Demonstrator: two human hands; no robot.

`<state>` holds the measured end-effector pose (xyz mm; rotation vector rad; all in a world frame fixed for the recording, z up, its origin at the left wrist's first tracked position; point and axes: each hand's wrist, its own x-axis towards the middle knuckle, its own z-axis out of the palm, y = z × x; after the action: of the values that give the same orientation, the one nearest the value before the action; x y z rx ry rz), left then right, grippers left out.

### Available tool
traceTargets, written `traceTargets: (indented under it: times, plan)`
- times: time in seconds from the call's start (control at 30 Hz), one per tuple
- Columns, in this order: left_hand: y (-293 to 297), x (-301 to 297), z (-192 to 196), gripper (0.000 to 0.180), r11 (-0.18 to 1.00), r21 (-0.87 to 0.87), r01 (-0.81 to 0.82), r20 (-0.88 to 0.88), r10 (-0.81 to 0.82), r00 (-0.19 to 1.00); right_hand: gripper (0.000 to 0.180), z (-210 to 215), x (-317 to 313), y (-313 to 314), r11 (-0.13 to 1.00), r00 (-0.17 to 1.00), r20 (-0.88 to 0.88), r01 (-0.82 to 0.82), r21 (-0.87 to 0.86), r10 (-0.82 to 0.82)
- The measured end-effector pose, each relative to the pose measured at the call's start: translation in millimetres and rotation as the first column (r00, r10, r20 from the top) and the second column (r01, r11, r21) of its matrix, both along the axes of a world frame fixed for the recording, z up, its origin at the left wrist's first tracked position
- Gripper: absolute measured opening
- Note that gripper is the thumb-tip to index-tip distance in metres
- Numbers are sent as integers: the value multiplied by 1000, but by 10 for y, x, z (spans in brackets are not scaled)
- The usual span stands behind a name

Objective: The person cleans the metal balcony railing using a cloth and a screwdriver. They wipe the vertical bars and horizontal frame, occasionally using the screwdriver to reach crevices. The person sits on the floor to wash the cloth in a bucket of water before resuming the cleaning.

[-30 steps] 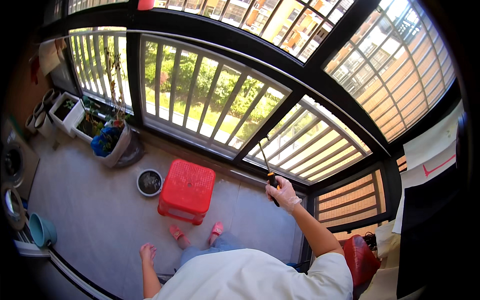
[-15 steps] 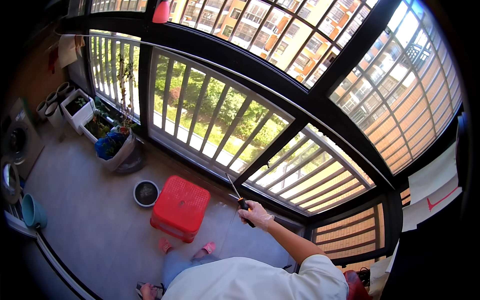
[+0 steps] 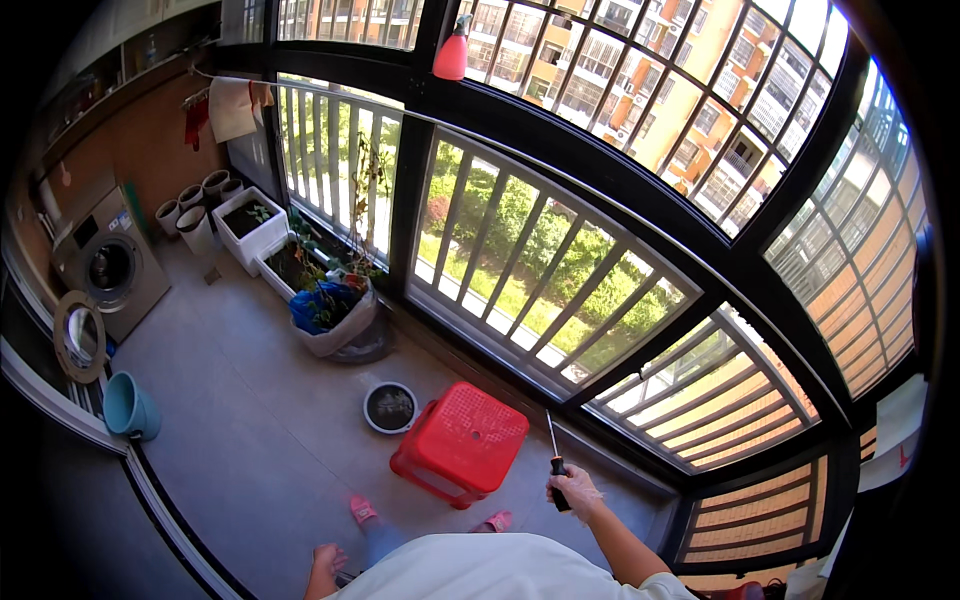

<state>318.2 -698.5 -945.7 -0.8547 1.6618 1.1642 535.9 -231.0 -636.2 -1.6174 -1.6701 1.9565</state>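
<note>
A screwdriver [image 3: 558,478] with a black and orange handle and a long metal shaft is gripped in my right hand [image 3: 577,492], which wears a thin clear plastic glove. The shaft points up and away, toward the low window sill, its tip apart from the frame. Low on the left, beside my body, hangs my left hand [image 3: 328,560]; its fingers look loosely apart, with nothing visible in them. Something dark and grey shows just beside it, too small to make out. Nearest ahead of me stands a red plastic stool [image 3: 465,440], touched by neither hand.
Beside the stool sits a round basin [image 3: 390,408] with dark contents. Farther left are a bagged pot [image 3: 340,335], white planters [image 3: 250,235], a washing machine [image 3: 112,262] with its door open and a teal bucket [image 3: 130,405]. Barred windows [image 3: 545,265] line the far side; a red spray bottle [image 3: 451,55] hangs above.
The view has swung left, so the room has shifted right and the washing machine shows more fully. My right hand still holds the screwdriver, its shaft now more upright. My left hand shows more.
</note>
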Motion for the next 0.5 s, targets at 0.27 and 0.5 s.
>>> traceTargets:
  times: [0.27, 0.5]
  plan:
    - [-591, -1331, 275, 23, 992, -2, -128, -257, 123, 958, 11, -55, -1090, -435, 994, 994, 7, -106, -40, 107]
    - [-400, -1449, 485, 35, 999, 50, -5, -157, 13, 988, 19, -1009, -1348, -235, 987, 956, 245, 159, 20, -159]
